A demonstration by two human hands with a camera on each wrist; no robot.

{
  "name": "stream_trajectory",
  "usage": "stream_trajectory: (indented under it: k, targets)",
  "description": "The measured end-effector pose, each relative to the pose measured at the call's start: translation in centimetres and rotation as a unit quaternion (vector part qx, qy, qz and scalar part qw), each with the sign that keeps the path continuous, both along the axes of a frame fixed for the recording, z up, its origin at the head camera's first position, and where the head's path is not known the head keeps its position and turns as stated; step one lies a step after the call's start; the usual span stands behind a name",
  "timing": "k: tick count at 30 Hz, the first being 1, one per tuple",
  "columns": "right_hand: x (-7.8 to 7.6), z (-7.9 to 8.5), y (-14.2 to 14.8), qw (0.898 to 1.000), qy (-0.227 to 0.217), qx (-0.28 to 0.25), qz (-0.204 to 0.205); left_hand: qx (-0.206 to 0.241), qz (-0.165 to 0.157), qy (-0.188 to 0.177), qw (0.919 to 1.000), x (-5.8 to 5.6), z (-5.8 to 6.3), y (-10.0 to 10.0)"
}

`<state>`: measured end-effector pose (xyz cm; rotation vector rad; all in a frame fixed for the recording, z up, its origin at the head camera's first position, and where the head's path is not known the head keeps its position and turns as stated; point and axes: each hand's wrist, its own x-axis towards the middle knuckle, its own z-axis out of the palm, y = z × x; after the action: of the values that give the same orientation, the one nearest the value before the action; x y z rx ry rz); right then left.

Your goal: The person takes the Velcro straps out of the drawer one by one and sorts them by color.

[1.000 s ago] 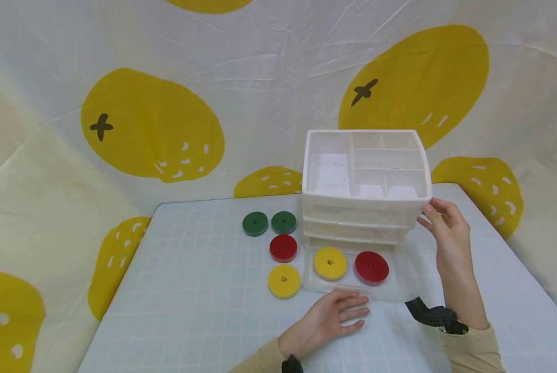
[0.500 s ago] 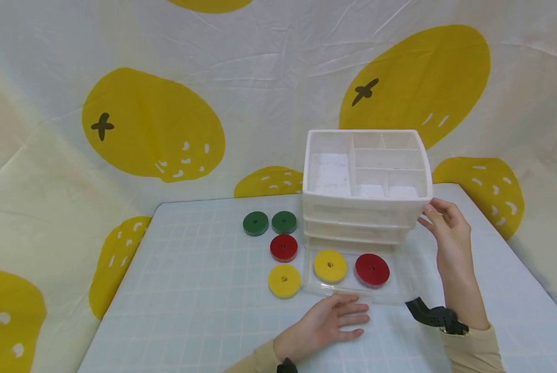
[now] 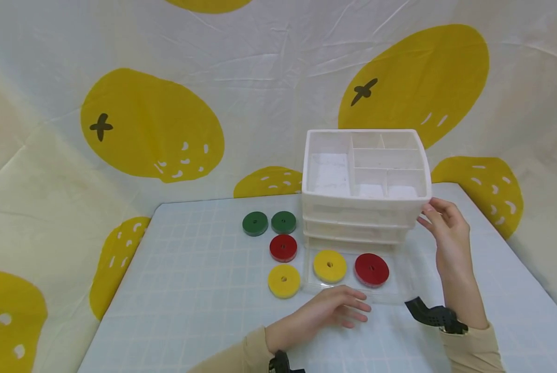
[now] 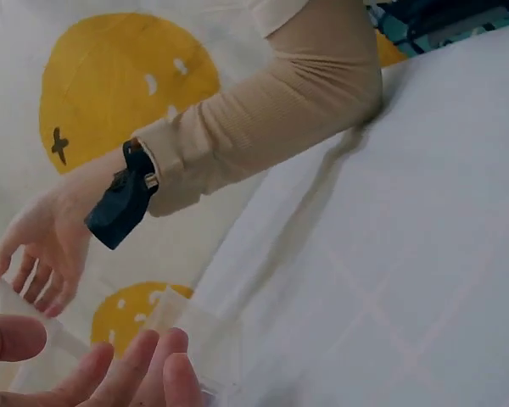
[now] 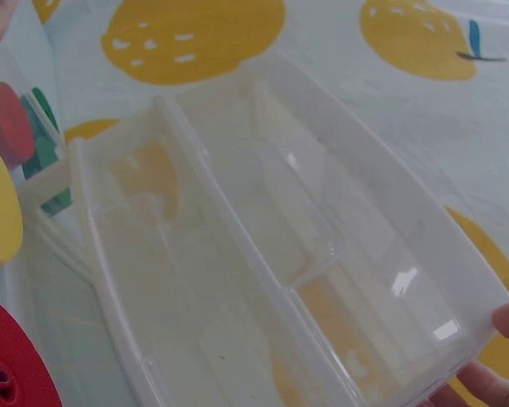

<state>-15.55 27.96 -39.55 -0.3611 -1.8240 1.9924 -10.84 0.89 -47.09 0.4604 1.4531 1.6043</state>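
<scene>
A white plastic drawer organizer (image 3: 367,207) stands at the table's back right, its top divided into compartments. At its right front corner, my right hand (image 3: 448,230) grips the upper edge, thumb on the front and fingers round the side. The clear bottom drawer (image 3: 390,298) is pulled out and holds a yellow disc (image 3: 330,266) and a red disc (image 3: 371,270), each flat with a centre hole. My left hand (image 3: 325,313) is by the drawer's front edge, fingers loosely bent and holding nothing; whether it touches the drawer I cannot tell.
Left of the organizer lie two green discs (image 3: 255,224), another red disc (image 3: 283,248) and another yellow disc (image 3: 284,281). The pale checked tabletop (image 3: 190,285) extends to the left. A white cloth with yellow fruit shapes (image 3: 152,124) hangs behind.
The bottom drawer slid slightly toward me with its two discs, then stopped. My left hand has since turned, its fingers bending more, and its wrist has shifted left. The right hand stays put.
</scene>
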Motion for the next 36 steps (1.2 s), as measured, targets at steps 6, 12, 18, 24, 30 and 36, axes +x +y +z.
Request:
stream_trajectory:
  k: [6, 12, 18, 24, 30, 36]
  targets:
    - [0.1, 0.1, 0.0, 1.0, -0.005, -0.002, -0.002, -0.041, -0.004, 0.072, 0.9966, -1.1, 2.0, 0.7]
    - [0.1, 0.1, 0.0, 1.0, -0.013, 0.0, -0.004, -0.074, 0.026, 0.129, 0.9886, -2.4, 3.7, 1.9]
    - [0.0, 0.1, 0.0, 1.0, -0.017, 0.002, -0.004, -0.101, 0.057, 0.194, 0.9742, -4.0, 5.0, 3.3]
    - [0.0, 0.1, 0.0, 1.0, -0.024, 0.003, -0.003, -0.124, 0.037, 0.251, 0.9593, -5.6, 5.1, 4.5]
    - [0.0, 0.1, 0.0, 1.0, -0.015, 0.001, -0.003, -0.175, -0.014, 0.358, 0.9169, -6.8, 5.0, 5.9]
    - [0.0, 0.1, 0.0, 1.0, -0.01, -0.001, -0.002, -0.235, -0.078, 0.453, 0.8562, -7.4, 4.8, 7.1]
